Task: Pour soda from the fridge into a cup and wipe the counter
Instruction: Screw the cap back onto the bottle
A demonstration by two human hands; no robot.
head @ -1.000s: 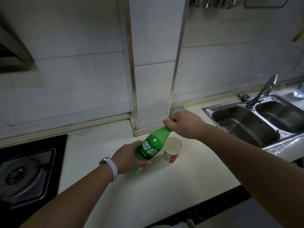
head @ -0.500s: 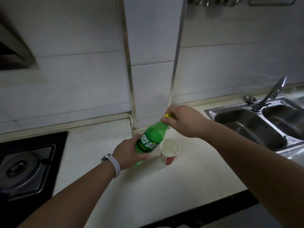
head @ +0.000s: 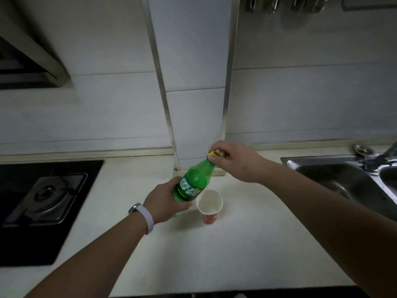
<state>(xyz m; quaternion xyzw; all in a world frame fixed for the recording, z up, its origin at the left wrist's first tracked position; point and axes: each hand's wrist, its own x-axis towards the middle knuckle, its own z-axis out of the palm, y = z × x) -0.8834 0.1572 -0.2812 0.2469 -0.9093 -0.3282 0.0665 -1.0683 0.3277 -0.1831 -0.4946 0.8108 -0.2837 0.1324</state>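
Observation:
A green soda bottle [head: 194, 181] leans toward the wall over the white counter [head: 236, 244]. My left hand [head: 165, 200] grips its lower body, and a pale band sits on that wrist. At the top, the fingers of my right hand [head: 234, 160] pinch the bottle's yellow cap [head: 213, 154]. Just right of the bottle's base stands an upright paper cup [head: 209, 205], white inside and red lower down. I cannot tell whether the cup holds any liquid.
A black gas hob [head: 43, 201] fills the counter's left side. A steel double sink [head: 348, 181] with a tap lies at the right. A tiled pillar [head: 193, 93] juts out behind the bottle. Utensils hang at the top right.
The view has shifted, so the hob shows more and the sink less. The yellow cap has come into sight under my right fingers. The bottle stands a little more upright.

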